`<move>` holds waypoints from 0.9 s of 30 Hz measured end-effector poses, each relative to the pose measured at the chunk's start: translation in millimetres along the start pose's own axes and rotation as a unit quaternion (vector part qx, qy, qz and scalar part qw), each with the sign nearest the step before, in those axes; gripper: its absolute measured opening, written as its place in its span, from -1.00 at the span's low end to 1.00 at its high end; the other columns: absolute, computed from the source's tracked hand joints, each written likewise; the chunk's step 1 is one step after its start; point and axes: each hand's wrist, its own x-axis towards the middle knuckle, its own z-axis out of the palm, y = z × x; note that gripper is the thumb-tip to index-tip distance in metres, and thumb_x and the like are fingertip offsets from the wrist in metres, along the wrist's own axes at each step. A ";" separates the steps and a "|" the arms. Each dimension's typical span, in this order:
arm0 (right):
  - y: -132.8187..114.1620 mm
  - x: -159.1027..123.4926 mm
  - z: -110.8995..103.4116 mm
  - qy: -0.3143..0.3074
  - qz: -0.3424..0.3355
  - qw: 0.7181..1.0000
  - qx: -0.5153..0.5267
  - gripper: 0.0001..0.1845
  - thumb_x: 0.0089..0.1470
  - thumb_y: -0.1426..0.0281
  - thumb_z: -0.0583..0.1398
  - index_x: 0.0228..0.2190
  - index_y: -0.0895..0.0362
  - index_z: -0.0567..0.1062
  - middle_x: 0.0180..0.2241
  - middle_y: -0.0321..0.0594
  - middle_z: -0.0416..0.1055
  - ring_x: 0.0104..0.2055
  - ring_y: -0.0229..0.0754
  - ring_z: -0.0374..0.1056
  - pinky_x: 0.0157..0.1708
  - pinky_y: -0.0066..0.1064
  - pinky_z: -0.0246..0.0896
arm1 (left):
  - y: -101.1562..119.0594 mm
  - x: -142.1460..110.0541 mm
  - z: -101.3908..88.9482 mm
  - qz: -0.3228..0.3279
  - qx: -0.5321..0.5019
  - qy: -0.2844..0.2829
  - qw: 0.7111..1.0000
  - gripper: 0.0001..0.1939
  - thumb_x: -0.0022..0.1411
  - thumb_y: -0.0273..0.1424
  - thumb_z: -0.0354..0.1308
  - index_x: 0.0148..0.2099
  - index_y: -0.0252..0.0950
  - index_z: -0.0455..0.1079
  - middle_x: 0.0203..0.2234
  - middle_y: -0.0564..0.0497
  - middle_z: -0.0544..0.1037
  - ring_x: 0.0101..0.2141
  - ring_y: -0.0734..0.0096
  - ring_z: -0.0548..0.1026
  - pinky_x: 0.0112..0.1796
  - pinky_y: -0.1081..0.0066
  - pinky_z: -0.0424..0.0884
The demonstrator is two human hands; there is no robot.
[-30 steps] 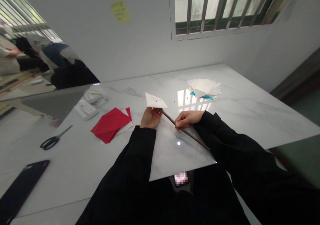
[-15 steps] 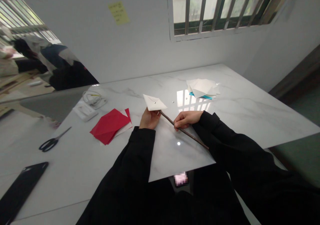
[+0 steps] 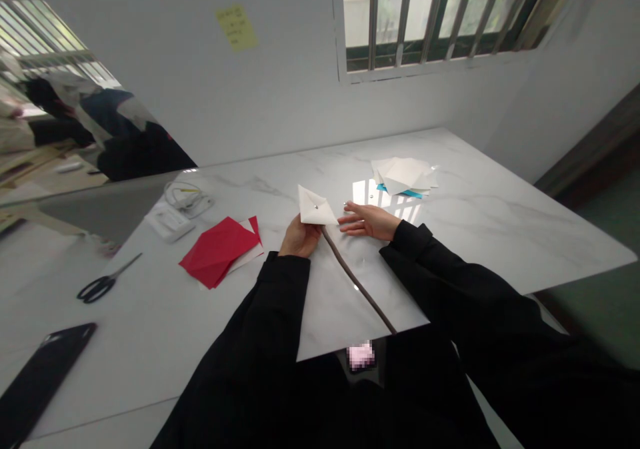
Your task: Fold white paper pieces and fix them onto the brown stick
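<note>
Two things meet at my left hand [image 3: 300, 237]: a folded white paper square [image 3: 314, 208] with a small metal stud at its middle, and the top end of a thin dark brown stick [image 3: 356, 282]. The hand curls up under the paper and holds it, though my fingers are mostly hidden, so I cannot tell whether they also pinch the stick. The stick slants down from there to the near edge of the marble-patterned worktop [image 3: 500, 236]. My right hand [image 3: 367, 221] lies open with its fingers spread, just beside the paper and touching neither it nor the stick.

Beyond my right hand, a loose stack of white paper [image 3: 401, 176] sits on a teal sheet [image 3: 391, 190]. To my left are red paper [image 3: 217, 250] on a white sheet [image 3: 245, 254], black-handled scissors [image 3: 103, 288], a black phone [image 3: 43, 369], a white cable [image 3: 186, 196] and a white box [image 3: 170, 222].
</note>
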 end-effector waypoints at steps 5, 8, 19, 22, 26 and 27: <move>2.0 4.8 5.4 0.007 -0.028 0.997 0.077 -0.58 0.30 0.13 0.34 -0.03 0.19 0.48 -0.04 0.00 0.57 -0.17 -0.20 0.57 -0.15 -0.41 0.55 | -8.6 -6.3 8.5 -0.034 0.030 -0.048 0.998 -0.78 0.26 -0.59 0.25 -0.04 -0.37 0.57 -0.36 -0.04 0.66 -0.35 0.36 0.61 -0.25 0.46 0.53; 2.0 4.8 6.4 0.004 -0.048 0.994 0.097 -0.74 0.35 0.22 0.30 -0.12 0.17 0.51 -0.12 -0.07 0.59 -0.23 -0.25 0.54 -0.19 -0.47 0.51 | -13.1 -9.8 12.1 -0.054 0.050 -0.081 0.994 -0.78 0.24 -0.59 0.28 -0.06 -0.35 0.57 -0.34 -0.08 0.68 -0.26 0.25 0.65 -0.18 0.40 0.55; 4.4 8.3 7.0 -0.025 -0.058 0.996 0.063 -0.73 0.15 0.45 0.43 -0.12 0.20 0.56 -0.20 -0.14 0.63 -0.26 -0.24 0.54 -0.21 -0.47 0.54 | -15.5 -18.0 21.2 -0.090 0.045 -0.088 0.991 -0.81 0.25 -0.60 0.26 -0.12 -0.26 0.58 -0.33 -0.10 0.69 -0.20 0.15 0.68 -0.17 0.34 0.57; 4.6 8.9 5.9 -0.026 -0.057 0.996 0.056 -0.74 0.16 0.44 0.42 -0.12 0.21 0.56 -0.20 -0.12 0.64 -0.26 -0.24 0.54 -0.22 -0.46 0.54 | -15.8 -18.0 21.4 -0.096 0.044 -0.084 0.991 -0.79 0.23 -0.59 0.29 -0.10 -0.26 0.59 -0.32 -0.10 0.69 -0.20 0.15 0.68 -0.15 0.33 0.57; 3.8 7.6 6.0 -0.022 -0.050 0.997 0.061 -0.76 0.16 0.44 0.42 -0.14 0.21 0.57 -0.20 -0.11 0.64 -0.27 -0.24 0.54 -0.22 -0.46 0.53 | -16.9 -15.6 18.9 -0.091 0.055 -0.091 0.990 -0.80 0.23 -0.54 0.34 -0.09 -0.27 0.59 -0.32 -0.10 0.69 -0.19 0.13 0.67 -0.15 0.31 0.57; 3.5 7.2 6.2 -0.021 -0.049 0.997 0.064 -0.77 0.16 0.44 0.42 -0.14 0.21 0.57 -0.20 -0.11 0.64 -0.27 -0.24 0.54 -0.22 -0.46 0.53 | -17.1 -14.9 18.1 -0.090 0.059 -0.094 0.990 -0.82 0.23 -0.52 0.34 -0.09 -0.28 0.58 -0.32 -0.10 0.69 -0.20 0.14 0.67 -0.16 0.33 0.57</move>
